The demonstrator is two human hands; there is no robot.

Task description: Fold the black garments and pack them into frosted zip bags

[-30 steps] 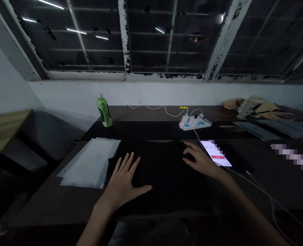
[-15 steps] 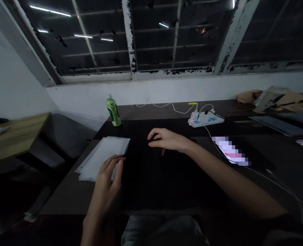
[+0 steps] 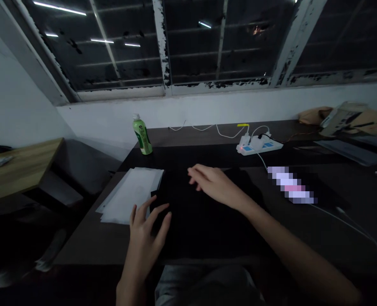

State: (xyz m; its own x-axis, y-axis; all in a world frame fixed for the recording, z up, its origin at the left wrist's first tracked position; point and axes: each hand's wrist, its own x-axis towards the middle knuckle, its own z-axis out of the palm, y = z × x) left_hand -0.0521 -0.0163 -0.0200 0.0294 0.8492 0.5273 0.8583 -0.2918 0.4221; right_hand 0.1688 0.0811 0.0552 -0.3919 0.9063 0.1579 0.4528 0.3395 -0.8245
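Note:
My left hand [image 3: 145,229] is open, its fingers spread and slightly bent. It hovers at or just over the near right corner of a stack of white sheets [image 3: 133,193] and the left edge of a flat black thing [image 3: 188,229], perhaps cloth. Whether it touches either is unclear. My right hand [image 3: 209,182] is over the far part of the black thing, fingers curled and close together, thumb hidden. What they hold, if anything, is lost in the dark. A dark patch shows behind the right wrist; I cannot tell whether it is shadow or black material.
A green bottle with white cap [image 3: 142,135] stands behind the sheets. At the back right lies a white power strip [image 3: 259,147] with plugs and cables. A phone with a lit, blurred screen [image 3: 290,185] lies right of my forearm. Brown bags [image 3: 316,115] fill the far right.
My left hand has moved right and its fingers have spread. The fingers of my right hand have curled closer together. A dark patch has appeared behind the right wrist. The view has shifted slightly.

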